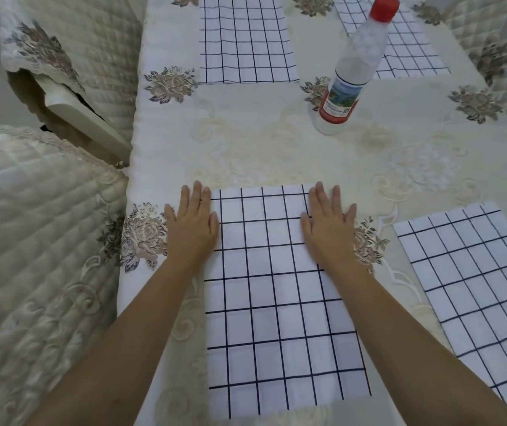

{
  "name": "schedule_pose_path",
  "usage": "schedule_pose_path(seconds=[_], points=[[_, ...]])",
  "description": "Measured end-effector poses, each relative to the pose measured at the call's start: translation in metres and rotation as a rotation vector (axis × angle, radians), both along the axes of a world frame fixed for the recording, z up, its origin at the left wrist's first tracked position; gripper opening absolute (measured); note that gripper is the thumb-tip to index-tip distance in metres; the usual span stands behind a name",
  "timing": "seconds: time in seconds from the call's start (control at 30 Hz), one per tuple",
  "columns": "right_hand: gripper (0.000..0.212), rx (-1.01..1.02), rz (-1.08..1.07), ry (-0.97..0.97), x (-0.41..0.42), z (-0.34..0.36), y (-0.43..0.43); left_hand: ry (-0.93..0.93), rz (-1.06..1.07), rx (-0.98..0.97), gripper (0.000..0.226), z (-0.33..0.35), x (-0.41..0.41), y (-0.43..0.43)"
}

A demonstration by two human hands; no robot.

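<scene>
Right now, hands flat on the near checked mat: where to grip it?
Probably pinch its far corners from the sides: the checked mat lies flat and thin, so only edges offer purchase, and the left hand and right hand rest at those corners.

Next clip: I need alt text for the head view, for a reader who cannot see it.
The left hand and right hand lie flat at the far corners of a white grid-patterned placemat on an embroidered tablecloth. Three matching placemats lie around it, and a red-capped clear bottle stands beyond.
</scene>
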State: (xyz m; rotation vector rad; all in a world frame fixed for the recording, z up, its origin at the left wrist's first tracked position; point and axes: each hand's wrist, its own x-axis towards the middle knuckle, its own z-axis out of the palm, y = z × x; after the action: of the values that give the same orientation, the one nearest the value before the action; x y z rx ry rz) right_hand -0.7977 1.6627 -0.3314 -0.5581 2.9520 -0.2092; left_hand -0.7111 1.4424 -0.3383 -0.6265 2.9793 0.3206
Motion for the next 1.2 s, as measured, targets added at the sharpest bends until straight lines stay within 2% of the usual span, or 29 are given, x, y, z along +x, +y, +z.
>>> schedule_pose_path(seconds=[0.1,0.17,0.23,0.4,0.53,0.63,0.7,0.77,0.83,0.9,1.03,1.2], points=[[0.059,-0.101,0.166,0.018,0.018,0.009,-0.038,0.019,-0.020,-0.024,0.057,0.008,-0.010,0.028],[0.052,-0.093,0.287,-0.080,0.027,0.009,-0.058,-0.009,-0.122,-0.010,0.055,0.009,-0.014,0.047],[0.051,-0.065,0.317,-0.115,0.026,0.003,-0.059,-0.052,-0.159,0.062,0.055,0.008,-0.014,0.053],[0.056,0.008,0.070,-0.079,-0.003,-0.005,-0.003,-0.011,0.045,0.013,0.053,0.002,-0.002,0.015],[0.060,-0.018,-0.092,-0.082,-0.002,-0.002,0.042,0.037,0.150,0.032,0.053,-0.001,0.027,-0.009],[0.054,-0.029,-0.186,-0.108,0.015,0.000,0.048,0.080,0.315,0.108,0.057,0.003,0.044,0.001],[0.062,-0.072,-0.181,-0.038,0.039,0.008,0.032,0.114,0.391,0.107,0.057,0.013,0.050,0.027],[0.064,-0.115,-0.035,-0.014,0.073,0.013,0.008,0.153,0.173,0.070,0.055,0.019,0.056,0.064],[0.058,-0.104,0.137,-0.054,0.108,0.010,-0.007,0.087,-0.092,0.078,0.053,0.016,0.071,0.103],[0.052,-0.064,0.193,-0.081,0.131,0.006,0.001,0.011,-0.193,0.113,0.052,0.012,0.092,0.120],[0.062,-0.044,0.017,-0.085,0.130,-0.001,0.066,-0.003,-0.181,0.017,0.053,0.002,0.123,0.087],[0.070,-0.064,-0.159,-0.097,0.142,0.001,0.130,-0.007,0.000,0.059,0.068,-0.001,0.157,0.043]])
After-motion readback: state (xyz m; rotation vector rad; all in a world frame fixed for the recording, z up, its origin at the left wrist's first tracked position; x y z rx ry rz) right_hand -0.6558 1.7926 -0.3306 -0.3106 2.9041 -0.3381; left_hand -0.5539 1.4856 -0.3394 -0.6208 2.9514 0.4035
